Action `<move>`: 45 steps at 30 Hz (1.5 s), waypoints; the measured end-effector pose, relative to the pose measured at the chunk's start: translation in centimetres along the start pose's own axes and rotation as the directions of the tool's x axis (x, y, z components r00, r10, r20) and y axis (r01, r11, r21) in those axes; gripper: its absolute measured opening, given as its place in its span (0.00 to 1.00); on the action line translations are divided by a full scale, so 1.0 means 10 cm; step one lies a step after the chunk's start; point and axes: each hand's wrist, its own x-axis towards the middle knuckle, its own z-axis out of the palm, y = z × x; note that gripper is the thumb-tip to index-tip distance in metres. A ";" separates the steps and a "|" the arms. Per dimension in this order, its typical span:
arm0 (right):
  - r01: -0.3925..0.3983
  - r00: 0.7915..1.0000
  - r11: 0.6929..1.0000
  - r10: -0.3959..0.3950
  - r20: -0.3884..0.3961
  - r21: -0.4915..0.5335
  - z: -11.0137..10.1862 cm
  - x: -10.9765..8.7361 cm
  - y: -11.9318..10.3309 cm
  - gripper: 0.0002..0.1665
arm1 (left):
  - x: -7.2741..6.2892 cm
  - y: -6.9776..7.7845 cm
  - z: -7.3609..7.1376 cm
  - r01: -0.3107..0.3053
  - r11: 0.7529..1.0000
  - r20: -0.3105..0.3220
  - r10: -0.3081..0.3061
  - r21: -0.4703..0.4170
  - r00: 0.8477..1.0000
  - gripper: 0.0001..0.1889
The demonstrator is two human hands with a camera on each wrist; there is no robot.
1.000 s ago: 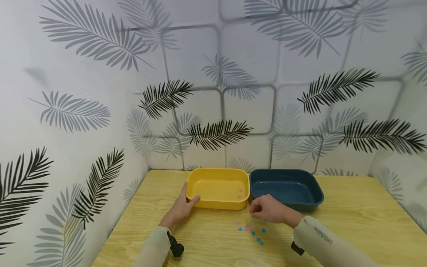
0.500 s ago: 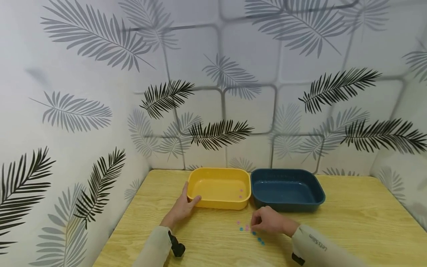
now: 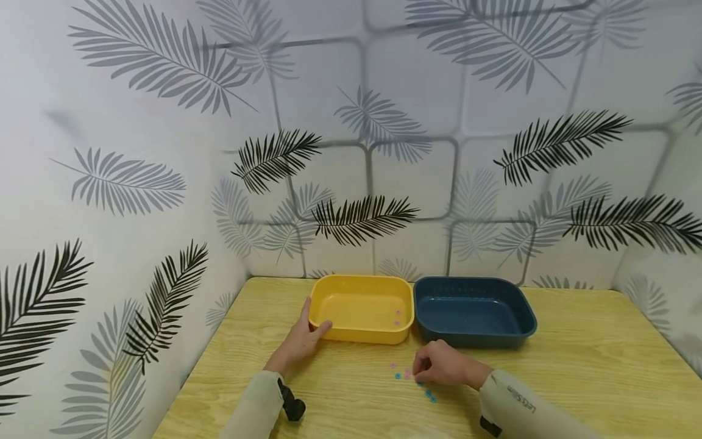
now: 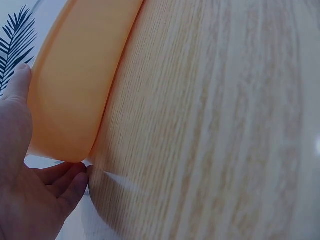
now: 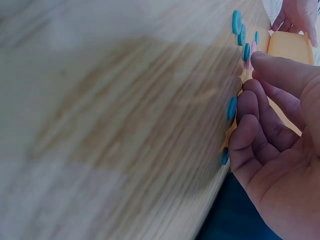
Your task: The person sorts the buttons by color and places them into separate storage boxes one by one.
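My left hand (image 3: 298, 342) grips the left front corner of a yellow tub (image 3: 356, 335); its thumb lies on the near rim. In the left wrist view, the fingers curl about the corner of the tub (image 4: 82, 85). My right hand (image 3: 445, 363) is low over small buttons on the table, fingers curled, thumb tip close to forefinger tip. A pink button (image 3: 407, 373) lies just left of the fingertips. Blue buttons (image 3: 428, 393) lie nearer me, and others (image 5: 231, 108) show beside the curled fingers in the right wrist view. Whether the fingertips hold a button is hidden.
A navy tub (image 3: 474, 341) stands right beside the yellow one, just behind my right hand. Two pink buttons (image 3: 397, 323) lie inside the yellow tub at its right end. The wooden table (image 3: 581, 353) meets a leaf-patterned wall at the back.
My right hand has come down from in front of the navy tub to the buttons, covering some of them, and hardly moves over the last half second. My left hand keeps its grip.
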 end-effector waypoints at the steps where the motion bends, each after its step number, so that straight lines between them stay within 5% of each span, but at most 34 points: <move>1: 0.002 1.000 1.000 -0.002 0.001 -0.001 0.00 0.00 0.01 0.03 | 0.00 0.00 0.00 0.001 1.000 -0.001 -0.001 -0.001 1.000 0.51; 45: 0.045 0.999 0.997 -0.044 0.019 -0.056 -0.02 0.08 0.09 0.06 | -0.03 0.03 -0.01 0.008 1.000 -0.006 -0.008 0.012 1.000 0.50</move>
